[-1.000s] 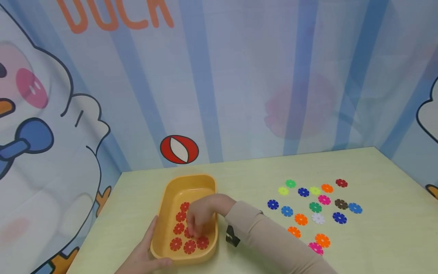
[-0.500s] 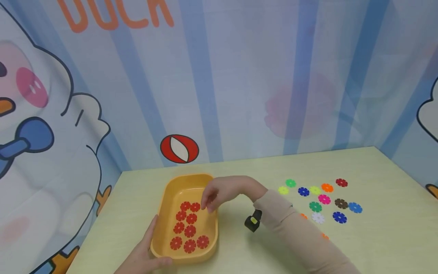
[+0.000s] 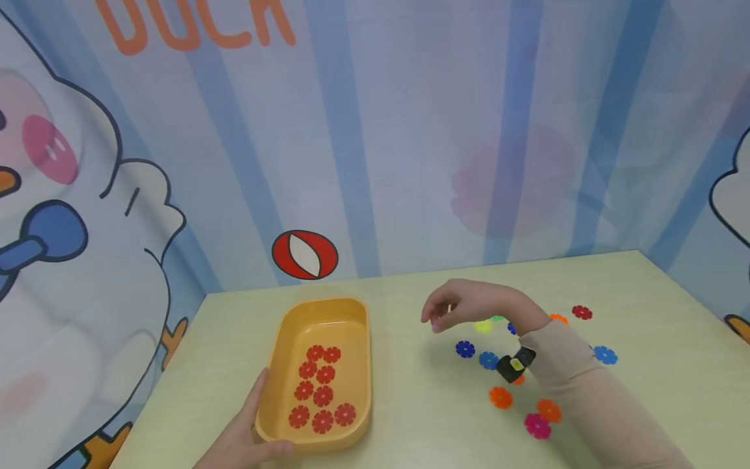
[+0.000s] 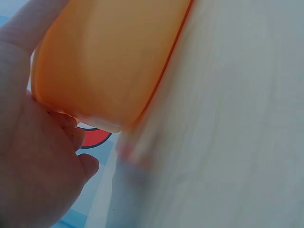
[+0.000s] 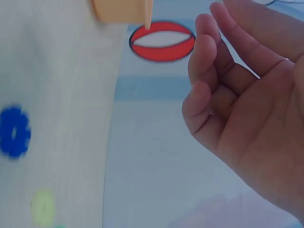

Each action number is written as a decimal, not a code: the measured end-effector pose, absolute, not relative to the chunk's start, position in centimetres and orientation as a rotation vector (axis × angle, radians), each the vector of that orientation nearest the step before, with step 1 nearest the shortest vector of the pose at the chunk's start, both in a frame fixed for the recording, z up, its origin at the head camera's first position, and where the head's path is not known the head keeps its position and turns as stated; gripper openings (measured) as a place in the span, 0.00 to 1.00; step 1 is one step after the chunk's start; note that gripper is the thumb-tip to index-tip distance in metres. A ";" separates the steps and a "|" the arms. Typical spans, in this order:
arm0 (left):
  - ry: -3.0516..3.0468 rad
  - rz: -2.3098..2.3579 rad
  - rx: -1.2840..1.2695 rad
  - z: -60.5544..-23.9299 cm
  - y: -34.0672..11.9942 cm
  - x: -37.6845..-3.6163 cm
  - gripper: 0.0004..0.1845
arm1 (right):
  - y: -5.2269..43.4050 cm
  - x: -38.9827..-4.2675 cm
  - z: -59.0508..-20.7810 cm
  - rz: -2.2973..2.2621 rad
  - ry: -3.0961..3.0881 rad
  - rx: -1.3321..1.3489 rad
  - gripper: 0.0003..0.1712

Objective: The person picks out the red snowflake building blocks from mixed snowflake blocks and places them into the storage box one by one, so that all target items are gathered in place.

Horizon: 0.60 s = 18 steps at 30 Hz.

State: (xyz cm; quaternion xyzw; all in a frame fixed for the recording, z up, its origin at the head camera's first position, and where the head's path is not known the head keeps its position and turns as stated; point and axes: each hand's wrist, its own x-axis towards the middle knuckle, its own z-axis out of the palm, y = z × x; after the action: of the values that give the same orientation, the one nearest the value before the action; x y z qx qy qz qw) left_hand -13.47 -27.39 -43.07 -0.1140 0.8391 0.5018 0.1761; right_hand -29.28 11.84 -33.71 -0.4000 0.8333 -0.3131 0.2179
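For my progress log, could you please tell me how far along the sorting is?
Done: eight red discs lie in the orange tray. In hand: the left hand steadies the tray; the empty right hand hovers over the loose discs. Left: one red disc on the table.

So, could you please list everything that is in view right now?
tray: one, orange, left on the table.
red discs: eight, red, inside the tray.
loose discs: about a dozen visible, mixed colours, right on the table, some hidden by the arm.
table: one, pale green.
backdrop: one, blue stripes, cartoon print.
left hand: holds the tray's near corner.
right hand: empty, over the loose discs.
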 end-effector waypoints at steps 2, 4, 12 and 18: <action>2.376 1.414 -0.324 -43.1 -27.5 -13.5 0.69 | 13.5 -29.3 -33.9 -0.877 2.333 -1.070 0.10; 2.365 1.436 -0.314 -43.2 -27.5 -13.5 0.69 | 15.2 -29.4 -34.1 -0.888 2.362 -1.034 0.11; 2.340 1.490 -0.305 -43.1 -27.5 -13.3 0.67 | 21.5 -29.5 -35.4 -1.009 2.458 -0.873 0.13; 2.356 1.455 -0.316 -42.9 -27.4 -13.4 0.68 | 25.9 -29.7 -37.0 -1.000 2.635 -0.694 0.20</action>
State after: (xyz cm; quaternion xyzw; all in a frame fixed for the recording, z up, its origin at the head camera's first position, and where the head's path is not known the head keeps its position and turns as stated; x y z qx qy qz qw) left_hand -13.36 -27.43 -42.88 -0.1115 0.8322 0.5138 0.1762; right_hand -29.70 25.95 -36.96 -0.2374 0.9014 -0.3421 0.1190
